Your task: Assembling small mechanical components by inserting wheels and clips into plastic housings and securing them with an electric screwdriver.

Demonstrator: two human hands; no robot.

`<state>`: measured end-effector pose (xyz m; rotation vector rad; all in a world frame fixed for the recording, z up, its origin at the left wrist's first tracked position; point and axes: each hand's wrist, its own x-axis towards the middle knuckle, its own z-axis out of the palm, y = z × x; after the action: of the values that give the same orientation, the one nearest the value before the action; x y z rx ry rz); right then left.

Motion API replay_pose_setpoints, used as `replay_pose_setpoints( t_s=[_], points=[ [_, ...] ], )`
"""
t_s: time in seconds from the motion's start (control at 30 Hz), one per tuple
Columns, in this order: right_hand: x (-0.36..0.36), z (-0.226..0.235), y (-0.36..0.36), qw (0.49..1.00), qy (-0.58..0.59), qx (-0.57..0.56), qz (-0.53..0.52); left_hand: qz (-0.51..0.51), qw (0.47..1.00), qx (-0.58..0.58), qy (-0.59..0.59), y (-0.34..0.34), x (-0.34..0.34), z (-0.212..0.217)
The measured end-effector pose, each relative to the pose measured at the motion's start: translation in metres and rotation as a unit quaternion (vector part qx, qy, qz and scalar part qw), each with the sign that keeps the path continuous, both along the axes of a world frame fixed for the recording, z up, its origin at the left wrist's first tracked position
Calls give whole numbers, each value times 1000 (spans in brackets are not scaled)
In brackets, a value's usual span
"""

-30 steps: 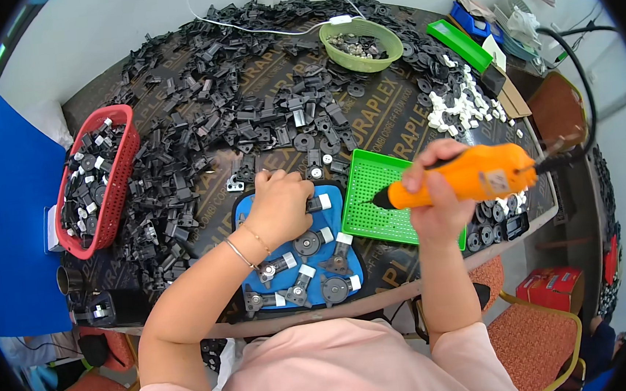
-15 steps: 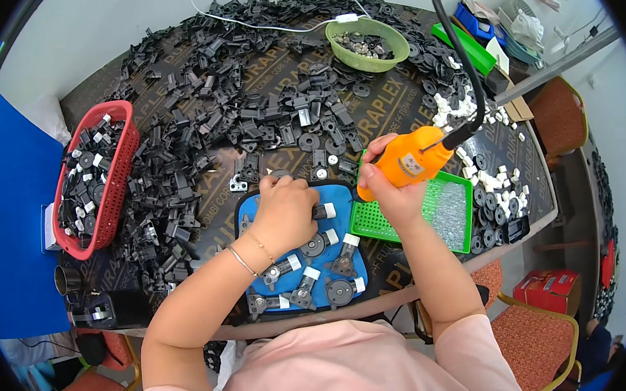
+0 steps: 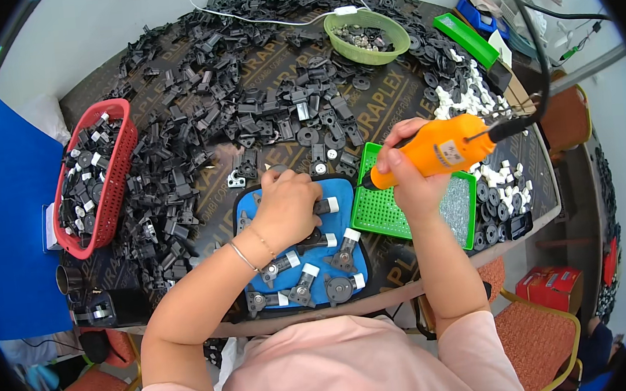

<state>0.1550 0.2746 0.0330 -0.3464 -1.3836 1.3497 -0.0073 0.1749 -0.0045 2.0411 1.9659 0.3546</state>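
Note:
My right hand [image 3: 418,176] is wrapped round an orange electric screwdriver [image 3: 450,148], whose black tip points left over the green tray [image 3: 385,223]. My left hand [image 3: 288,205] is closed, fingers curled down at the far part of the blue padded mat [image 3: 307,258]. Its fingertips are hidden; a black plastic assembly with a white end [image 3: 326,206] sticks out beside them. Just under the palm edge lies another black assembly [image 3: 317,241]. Several more assemblies with round wheels and white ends [image 3: 342,287] rest on the near half of the mat.
Piles of black plastic parts [image 3: 210,108] spread over the dark table. A red basket [image 3: 123,166] of mixed parts stands left, a pale green bowl [image 3: 379,54] of metal pieces far back. White pieces [image 3: 499,173] lie right of the tray. The screwdriver's cable [image 3: 542,67] rises at right.
My right hand has moved right and slightly up with the screwdriver, away from the mat. The assembly under my left palm no longer shows its round wheel face; the left hand has barely moved.

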Motion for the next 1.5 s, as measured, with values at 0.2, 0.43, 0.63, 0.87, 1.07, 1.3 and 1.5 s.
replay_pose_setpoints(
  t_s=[0.2,0.43,0.63,0.87,1.07,1.3,1.5],
  points=[
    [13,12,-10,999,30,5,19,27,998,51,-11,-20,5,10],
    [40,14,-12,999,50,9,-17,73,994,46,-67,-57,3,20],
    [50,18,-15,996,82,-8,-28,58,994,79,-44,-65,12,12],
    [75,19,-9,993,86,-7,-77,25,994,103,-32,-57,11,18],
    [104,10,10,985,106,2,-135,-6,985,173,-16,22,-8,42],
    [112,0,14,979,96,-26,-178,52,989,138,22,200,-21,41],
    [133,-5,25,978,91,-1,-186,76,990,103,51,288,-8,27]
  ],
)
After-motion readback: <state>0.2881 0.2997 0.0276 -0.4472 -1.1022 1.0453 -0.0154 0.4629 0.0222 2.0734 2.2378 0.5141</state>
